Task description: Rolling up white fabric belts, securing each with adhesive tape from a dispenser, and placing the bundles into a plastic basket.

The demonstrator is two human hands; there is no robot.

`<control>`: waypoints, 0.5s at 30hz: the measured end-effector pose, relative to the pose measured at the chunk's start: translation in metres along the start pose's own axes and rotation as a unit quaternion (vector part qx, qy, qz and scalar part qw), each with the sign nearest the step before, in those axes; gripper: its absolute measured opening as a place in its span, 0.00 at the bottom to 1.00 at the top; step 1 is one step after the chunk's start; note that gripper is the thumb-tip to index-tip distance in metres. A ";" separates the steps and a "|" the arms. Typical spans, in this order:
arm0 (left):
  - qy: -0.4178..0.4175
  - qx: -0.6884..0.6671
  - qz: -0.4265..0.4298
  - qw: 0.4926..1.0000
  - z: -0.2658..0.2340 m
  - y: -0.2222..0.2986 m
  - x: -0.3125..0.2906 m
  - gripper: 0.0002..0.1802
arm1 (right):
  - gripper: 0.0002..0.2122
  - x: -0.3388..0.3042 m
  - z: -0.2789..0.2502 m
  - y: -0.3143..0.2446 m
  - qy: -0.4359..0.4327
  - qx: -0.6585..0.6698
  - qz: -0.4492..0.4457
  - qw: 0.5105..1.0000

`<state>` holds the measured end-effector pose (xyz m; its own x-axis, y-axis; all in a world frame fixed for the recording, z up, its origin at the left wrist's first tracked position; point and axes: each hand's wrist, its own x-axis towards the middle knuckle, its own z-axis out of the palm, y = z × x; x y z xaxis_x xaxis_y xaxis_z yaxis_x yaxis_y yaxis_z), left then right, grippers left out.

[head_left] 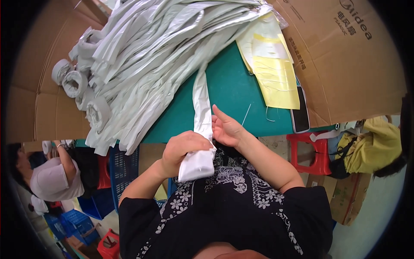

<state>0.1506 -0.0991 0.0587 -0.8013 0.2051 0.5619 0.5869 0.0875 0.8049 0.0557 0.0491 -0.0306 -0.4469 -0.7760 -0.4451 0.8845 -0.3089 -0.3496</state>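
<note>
My left hand [183,146] is closed around a flat, folded-over roll of white plastic strip [197,167] close to my chest. From that roll the strip runs up over the table edge to a large heap of white strips [164,52]. Beside the strip, on its right, my right hand [226,129] has its thumb raised and apart from the loosely bent fingers. Its fingertips are close to the strip's edge; whether they touch it I cannot tell. Several wound rolls of white strip [74,83] lie at the left end of the heap.
Cardboard walls [345,64] flank the green tabletop [224,86]. At the right lie a yellow sheet [276,80] with loose threads and a phone [300,113]. Below stand a red stool [308,153] and a blue crate [123,170]. Another person [56,177] sits at the left.
</note>
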 end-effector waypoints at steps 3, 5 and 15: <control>-0.047 0.001 -0.019 0.999 -0.009 0.017 -0.005 0.17 | 0.23 0.001 0.013 0.004 -0.090 0.089 0.075 0.989; 0.034 -0.082 -0.219 0.972 0.005 0.038 -0.015 0.17 | 0.21 0.007 0.015 -0.004 -0.098 0.006 0.017 0.995; 0.046 -0.332 -0.604 0.724 0.030 -0.015 -0.042 0.20 | 0.24 -0.021 0.028 -0.024 -0.008 -0.351 -0.052 0.935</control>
<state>0.1788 -0.0796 0.0176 -0.7059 0.3014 -0.6410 -0.7075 -0.3449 0.6169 0.0473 0.0578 0.0101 -0.5179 -0.7721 -0.3682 0.5289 0.0493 -0.8473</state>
